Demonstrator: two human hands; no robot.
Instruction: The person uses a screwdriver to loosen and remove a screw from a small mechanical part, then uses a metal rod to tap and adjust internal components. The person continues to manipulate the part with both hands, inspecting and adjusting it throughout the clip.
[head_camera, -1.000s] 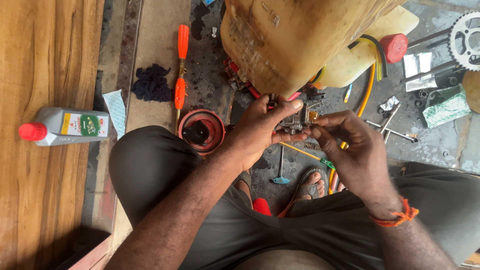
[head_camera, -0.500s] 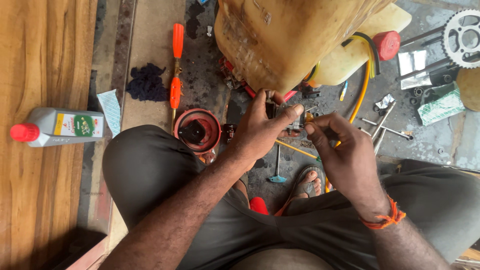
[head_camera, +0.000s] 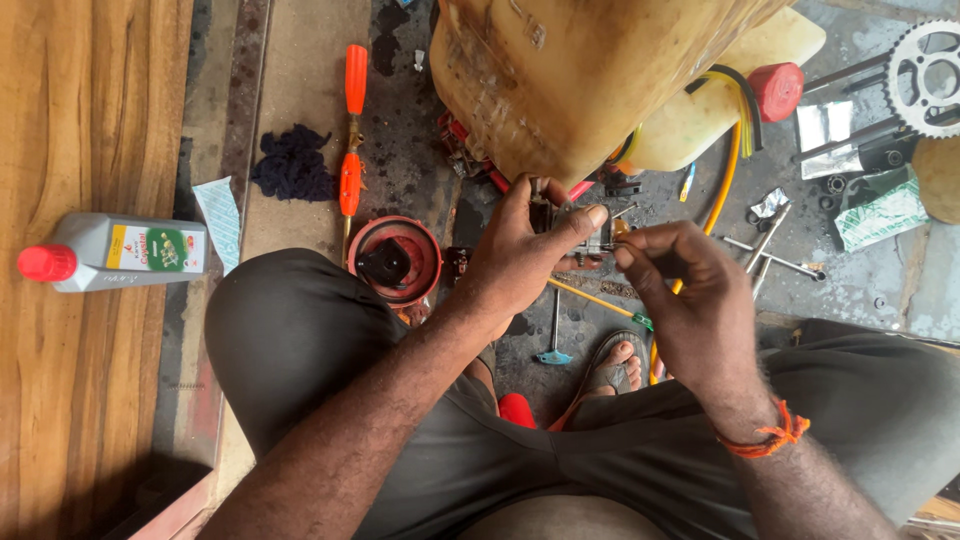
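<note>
My left hand (head_camera: 525, 250) grips a small dark metal engine part (head_camera: 585, 232), held just below a large yellowish tank (head_camera: 570, 70). My right hand (head_camera: 685, 290) is beside it on the right, with its fingertips pinched at the part's right side; whether they hold something small I cannot tell. An orange thread band is on my right wrist. I sit with my knees apart, and a sandalled foot (head_camera: 615, 362) shows between them.
A grey oil bottle with a red cap (head_camera: 110, 255) lies on the wooden board at left. Two orange-handled screwdrivers (head_camera: 352, 130), a dark rag (head_camera: 290, 165) and a red round cover (head_camera: 397, 262) lie nearby. A sprocket (head_camera: 925, 65), spanners and a yellow hose (head_camera: 735, 160) are at right.
The view has shifted slightly. My right hand's fingers have closed in on the part's right side while my left hand keeps its grip.
</note>
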